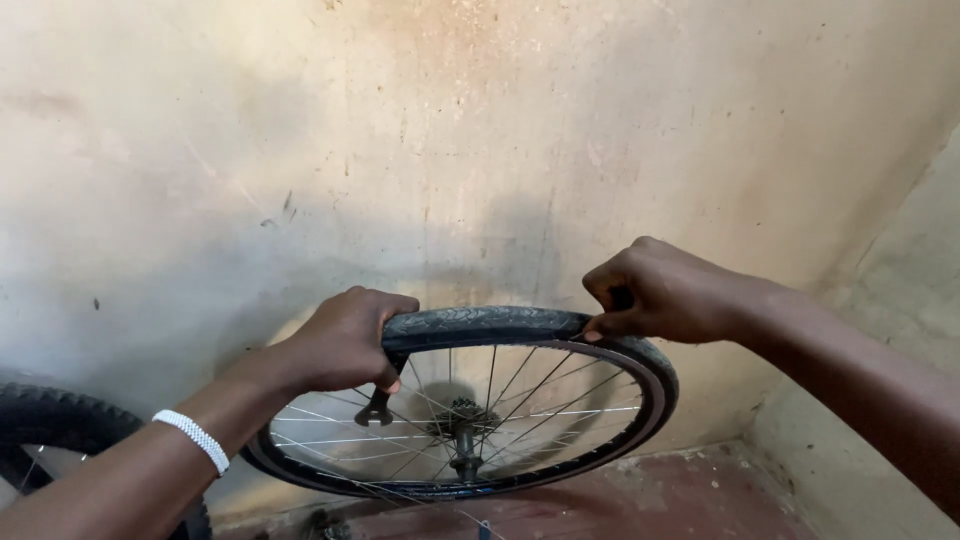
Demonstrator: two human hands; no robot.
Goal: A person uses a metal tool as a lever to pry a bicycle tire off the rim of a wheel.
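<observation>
From the head view I see a bicycle wheel (470, 405) held up in front of me, low in the middle of the frame, its tyre (490, 325) running across the top. My left hand (345, 340) is clenched over the tyre at about ten o'clock on the rim, and it also clamps a small metal lever (378, 408) that hangs down across the spokes. A white bead bracelet (192, 440) sits on that wrist. My right hand (665, 292) pinches the tyre edge at about one o'clock, fingers curled tight.

Behind the wheel stands a stained, scuffed cream wall (400, 150), meeting a second wall at a corner around three o'clock. Below, at six o'clock, the floor (680, 495) is dull red and worn. A second, knobbly tyre (60, 425) shows at eight o'clock, by the wall.
</observation>
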